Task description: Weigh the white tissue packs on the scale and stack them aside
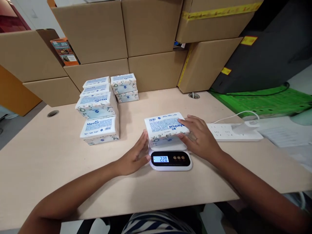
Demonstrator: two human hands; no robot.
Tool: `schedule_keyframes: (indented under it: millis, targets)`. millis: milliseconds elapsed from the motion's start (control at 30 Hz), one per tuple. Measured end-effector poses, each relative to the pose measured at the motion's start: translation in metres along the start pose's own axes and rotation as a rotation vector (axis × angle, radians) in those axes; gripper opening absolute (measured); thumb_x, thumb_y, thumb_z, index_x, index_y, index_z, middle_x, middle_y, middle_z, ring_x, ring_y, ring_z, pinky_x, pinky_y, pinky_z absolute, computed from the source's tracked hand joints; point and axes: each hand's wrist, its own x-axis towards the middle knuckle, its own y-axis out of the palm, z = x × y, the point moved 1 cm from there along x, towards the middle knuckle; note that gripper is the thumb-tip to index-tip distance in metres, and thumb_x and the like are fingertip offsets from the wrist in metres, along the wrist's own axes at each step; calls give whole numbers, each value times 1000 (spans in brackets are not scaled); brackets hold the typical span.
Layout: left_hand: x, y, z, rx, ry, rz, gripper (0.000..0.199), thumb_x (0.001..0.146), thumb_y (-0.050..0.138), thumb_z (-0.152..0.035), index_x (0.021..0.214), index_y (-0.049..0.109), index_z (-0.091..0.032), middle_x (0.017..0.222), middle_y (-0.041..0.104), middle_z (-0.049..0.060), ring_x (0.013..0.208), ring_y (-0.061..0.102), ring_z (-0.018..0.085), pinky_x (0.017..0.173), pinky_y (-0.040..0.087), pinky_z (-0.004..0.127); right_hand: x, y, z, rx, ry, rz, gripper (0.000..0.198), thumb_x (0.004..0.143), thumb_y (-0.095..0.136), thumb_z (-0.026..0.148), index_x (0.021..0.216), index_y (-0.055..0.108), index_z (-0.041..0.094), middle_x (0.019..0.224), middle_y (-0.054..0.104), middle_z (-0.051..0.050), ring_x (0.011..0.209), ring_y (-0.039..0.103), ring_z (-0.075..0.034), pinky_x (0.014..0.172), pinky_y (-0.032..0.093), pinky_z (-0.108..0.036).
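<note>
A white tissue pack (165, 127) with blue Manhua lettering and a floral edge rests on a small white digital scale (170, 168). The scale's lit display (160, 159) appears to read 220, and three round buttons sit to its right. My right hand (198, 136) grips the pack's right end, index finger on top and thumb at the front edge. My left hand (134, 154) lies along the left side of the pack and scale, fingers stretched out and thumb by the display. Several matching tissue packs (98, 128) are stacked on the table to the left.
Two more packs (124, 86) stand stacked behind. Large cardboard boxes (156, 70) line the table's back edge. A white power strip (219, 132) with a plugged-in adapter lies at right, near a green crate (263, 102). Cable holes (53, 113) pierce the wooden table (104, 191).
</note>
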Motion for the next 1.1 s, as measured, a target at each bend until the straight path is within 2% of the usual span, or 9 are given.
schedule_keyframes:
  millis: [100, 200, 267, 433, 533, 767, 900, 1100]
  targets:
    - [1, -2, 1, -96, -9, 96, 85, 115, 52, -47, 173, -11, -54, 188, 1, -6, 174, 13, 31, 141, 21, 64, 2, 6, -11, -49, -43, -152, 53, 106, 50, 69, 133, 73, 29, 145, 69, -14, 153, 53, -40, 126, 44, -67]
    - [3, -1, 2, -140, -16, 100, 85, 115, 52, -43, 173, -9, -54, 188, 11, -4, 172, 24, 31, 139, 29, 65, -2, 10, -16, -106, -60, -204, 52, 103, 52, 72, 127, 72, 30, 155, 63, -12, 164, 38, -45, 130, 34, -72]
    - [3, -1, 4, -112, -12, 90, 85, 114, 53, -43, 174, -7, -52, 187, 12, -3, 173, 21, 32, 139, 29, 65, -4, 11, -17, -106, -59, -182, 51, 103, 52, 72, 129, 68, 31, 153, 66, -11, 163, 42, -43, 130, 35, -71]
    - [-1, -3, 9, 80, -29, 68, 91, 110, 63, -43, 176, 0, -50, 187, 9, -8, 174, -10, 32, 142, 13, 69, -8, 12, -10, -89, -34, -126, 48, 105, 53, 64, 139, 59, 30, 153, 70, -13, 146, 66, -36, 131, 38, -67]
    - [-3, -2, 11, 102, -33, 80, 93, 110, 62, -41, 175, -4, -51, 187, 5, -9, 173, -16, 31, 141, 14, 71, -10, 10, -5, -117, -39, -139, 46, 103, 60, 58, 140, 61, 29, 152, 72, -14, 141, 69, -37, 131, 37, -68]
    - [-6, 2, 15, 80, -34, 38, 93, 109, 63, -44, 176, -2, -50, 187, 4, -10, 175, -8, 32, 142, 17, 69, -12, 7, 3, -127, -144, -227, 47, 102, 70, 45, 145, 61, 30, 149, 74, -16, 135, 74, -38, 127, 42, -68]
    - [-8, 4, 16, 95, -30, 41, 93, 108, 64, -42, 177, 1, -47, 188, 8, -7, 176, 2, 33, 143, 19, 64, -15, 4, 2, -147, -144, -218, 50, 102, 72, 41, 150, 60, 32, 145, 76, -13, 139, 71, -38, 126, 45, -68]
    - [-7, 3, 14, 127, 22, 33, 95, 108, 65, -40, 177, 0, -48, 188, 13, -4, 175, 15, 32, 143, 21, 61, -15, 5, 9, -90, -157, -220, 57, 103, 71, 37, 158, 56, 33, 144, 76, -13, 142, 69, -38, 120, 53, -67]
